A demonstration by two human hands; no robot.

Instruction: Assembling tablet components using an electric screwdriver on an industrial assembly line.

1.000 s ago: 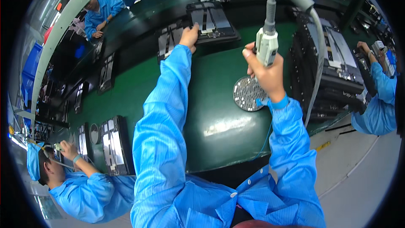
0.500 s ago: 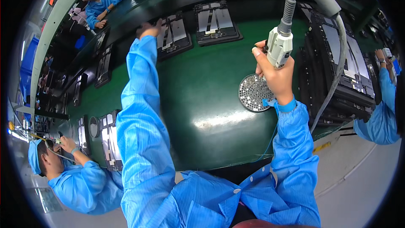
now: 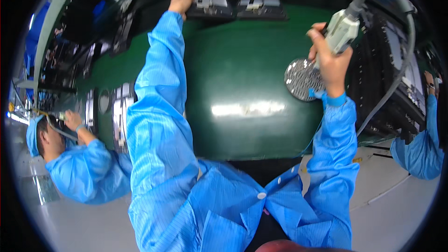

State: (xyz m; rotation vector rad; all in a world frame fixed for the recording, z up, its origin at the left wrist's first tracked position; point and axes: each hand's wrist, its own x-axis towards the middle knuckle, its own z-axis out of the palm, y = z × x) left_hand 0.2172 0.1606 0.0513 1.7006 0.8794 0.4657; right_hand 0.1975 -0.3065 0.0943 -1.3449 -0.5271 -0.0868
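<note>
Reaching far forward, my left hand (image 3: 181, 5) has its fingers closed on the left edge of a flat black electronic device (image 3: 209, 11) with silver panels; the fingertips are blurred. A similar device (image 3: 259, 13) lies just to its right. My right hand (image 3: 330, 63) is wrapped round a pale electric screwdriver (image 3: 342, 31), hung from a thick grey cable. The tool points down, its tip mostly hidden by the hand. Below and left of that hand, a round metal dish (image 3: 298, 78) with a dotted surface lies on the green mat. A blue band circles my right wrist.
Stacked black devices (image 3: 380, 77) stand at the right, with the hanging grey cable (image 3: 402, 77) in front. More devices (image 3: 123, 35) lie along the left. A co-worker (image 3: 86, 158) sits at the left; another's sleeve (image 3: 417, 154) shows at the right. A green mat (image 3: 233, 74) covers the table.
The view has tilted, so the table's contents sit higher in it. My left hand now closes on the device's edge. My right hand still holds the screwdriver by the dish.
</note>
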